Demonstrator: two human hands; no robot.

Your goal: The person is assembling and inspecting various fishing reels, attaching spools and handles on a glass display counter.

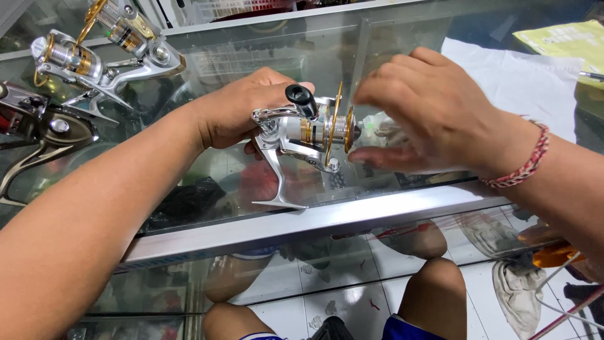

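A silver and gold spinning fishing reel (302,135) with a black handle knob is held above a glass display counter (327,217). My left hand (236,110) grips the reel body from behind. My right hand (428,107) is at the spool end of the reel, fingers curled around its front; what the fingertips touch is partly hidden. A braided red and white bracelet (525,164) is on my right wrist.
Two more silver and gold reels (94,53) and a darker reel (44,129) lie on the glass at the far left. A white cloth (522,75) and a yellow paper (566,38) lie at the far right. My knees and a tiled floor show below the counter.
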